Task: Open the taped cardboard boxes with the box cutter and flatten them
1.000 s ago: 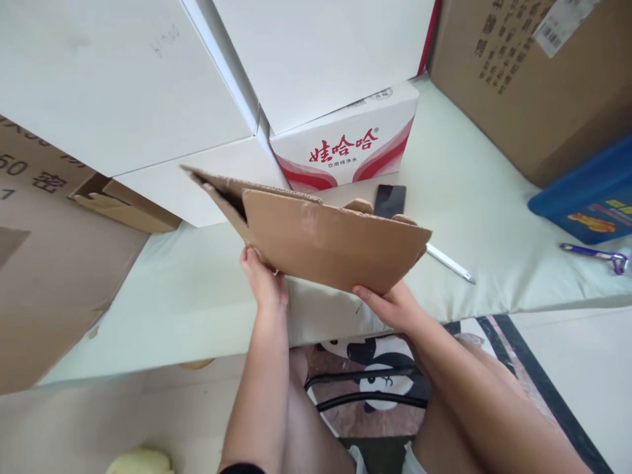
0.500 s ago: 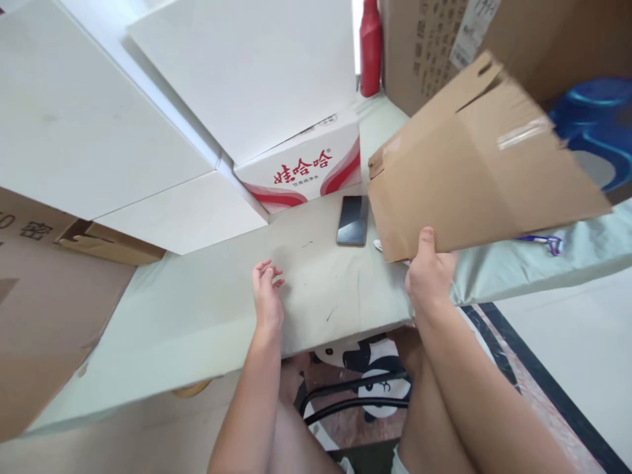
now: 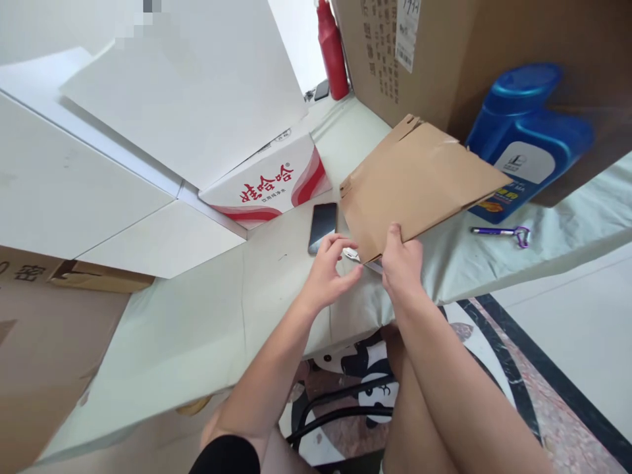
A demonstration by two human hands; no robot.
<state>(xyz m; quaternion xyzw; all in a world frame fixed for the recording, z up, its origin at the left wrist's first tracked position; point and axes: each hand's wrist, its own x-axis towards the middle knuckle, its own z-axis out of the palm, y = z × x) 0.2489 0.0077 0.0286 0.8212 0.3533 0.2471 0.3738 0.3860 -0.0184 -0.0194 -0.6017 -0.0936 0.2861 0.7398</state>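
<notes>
My right hand grips the near edge of a flat, folded piece of brown cardboard, thumb on top. The cardboard is tilted over the table, its far right corner in front of a blue bottle. My left hand is open, thumb and fingers apart, close to the cardboard's near left corner. Just beyond its fingers lies a small white object, partly hidden, whose kind I cannot make out. A dark smartphone rests flat on the table behind the left hand.
A white and red printed carton stands at the back beside white cabinet panels. Behind stand a red bottle and a large brown box. A purple pen lies on the cloth-covered table at right. Another box is at left.
My left hand has moved right, from bare tablecloth to beside the cardboard and phone. The cardboard has come lower and tilted, uncovering more of the blue bottle and the pen. The view has shifted right.
</notes>
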